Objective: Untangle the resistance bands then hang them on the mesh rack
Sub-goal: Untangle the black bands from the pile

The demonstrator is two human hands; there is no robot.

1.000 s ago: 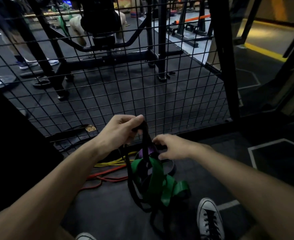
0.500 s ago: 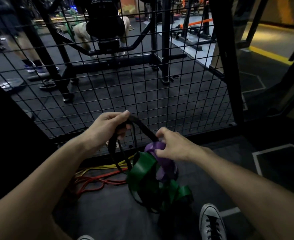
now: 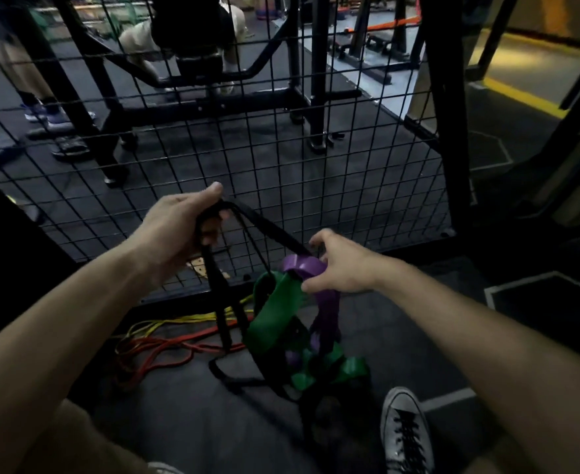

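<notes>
- The left hand [image 3: 179, 227] is clenched around the top of a black band [image 3: 220, 302], thumb on top, lifted in front of the mesh rack [image 3: 315, 186].
- From that fist one black strand runs taut down to the right hand [image 3: 341, 265]; others hang straight toward the floor [image 3: 179, 422].
- The right hand pinches a purple band [image 3: 304, 265] between thumb and fingers, holding its folded loop just below and right of the left hand.
- A wide green band [image 3: 274, 313] hangs under the purple one, knotted with it and the black band into one tangle whose lower end rests on the floor.
- None of the bands hangs on the mesh rack; the tangle is held just in front of its lower part.
- On the floor to the left of the tangle lie thin yellow bands [image 3: 192, 319] and red bands [image 3: 158, 350], loose against the rack's base.
- A grey sneaker [image 3: 404, 432] with black laces stands at the lower right, close to the tangle's end.
- Beyond the mesh, black gym machine frames [image 3: 302, 97] stand on dark flooring.
</notes>
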